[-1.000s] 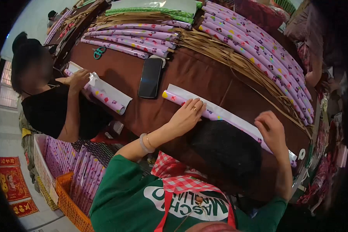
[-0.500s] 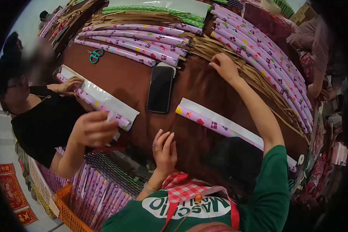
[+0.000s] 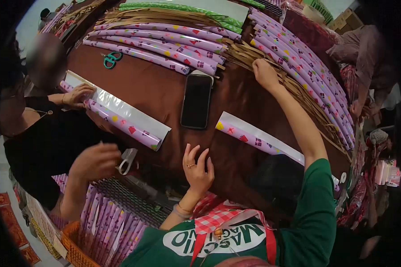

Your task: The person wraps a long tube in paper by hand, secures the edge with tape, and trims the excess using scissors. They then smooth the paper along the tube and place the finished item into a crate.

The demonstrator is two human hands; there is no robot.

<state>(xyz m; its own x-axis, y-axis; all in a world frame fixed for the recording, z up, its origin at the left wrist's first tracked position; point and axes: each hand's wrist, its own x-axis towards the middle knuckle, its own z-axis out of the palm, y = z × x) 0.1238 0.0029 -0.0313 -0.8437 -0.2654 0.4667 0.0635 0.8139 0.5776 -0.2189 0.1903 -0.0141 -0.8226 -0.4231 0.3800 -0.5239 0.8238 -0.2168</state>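
The brown strips [image 3: 241, 54] lie in a long loose bundle on the brown-covered table [image 3: 138, 80], at its far side. Their long axis slants from upper left down to lower right, along the near side of the right-hand purple rolls [image 3: 294, 58]; the lower stretch is partly covered by the right forearm. The right hand [image 3: 266, 74] is at the bundle's near edge, fingers curled inward (whether they pinch a strip, I cannot tell). The left hand [image 3: 198, 172] is at the table's near side, fingers loosely spread and bent, holding nothing visible.

Between the hands and to the right lies a partly rolled sheet [image 3: 258, 141], patterned purple with a white margin, slanting the same way (a dark, indistinct shape hides part of its near edge). A black phone [image 3: 196, 101] lies left of it, and teal-handled scissors [image 3: 110, 61] farther left. At left, a co-worker [image 3: 35, 147], cut off by the dark border, has one hand on another purple roll [image 3: 120, 124]; the other hand, blurred, is beside a pale ring-shaped handle [image 3: 126, 165].
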